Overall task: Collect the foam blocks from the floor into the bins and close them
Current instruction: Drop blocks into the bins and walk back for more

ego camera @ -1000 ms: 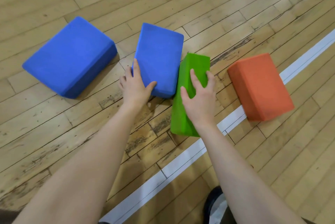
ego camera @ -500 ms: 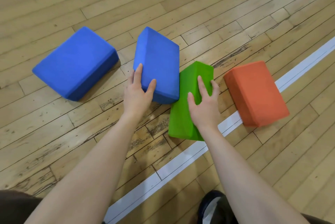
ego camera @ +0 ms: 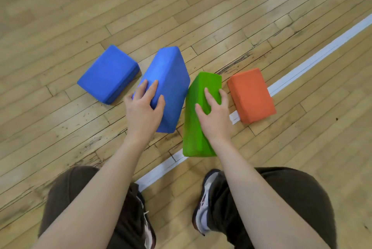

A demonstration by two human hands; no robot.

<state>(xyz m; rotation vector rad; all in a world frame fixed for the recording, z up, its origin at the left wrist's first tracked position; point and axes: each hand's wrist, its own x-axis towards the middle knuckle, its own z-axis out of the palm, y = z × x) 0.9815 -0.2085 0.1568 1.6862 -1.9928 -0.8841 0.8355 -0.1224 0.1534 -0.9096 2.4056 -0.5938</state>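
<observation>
Head view, left grip (ego camera: 144, 107) clamped on blue block (ego camera: 169, 87), right grip (ego camera: 214, 112) on green block (ego camera: 198, 127)

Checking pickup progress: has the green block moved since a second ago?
Yes. The green block, gripped by the right hand, has slid toward the person: its near end now crosses the white floor line.

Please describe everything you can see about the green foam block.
The green foam block is a bright green, matte brick with rounded edges. It stands on a narrow side, near end on the white floor line, between a blue block and an orange block. The right hand grips its top.
</observation>
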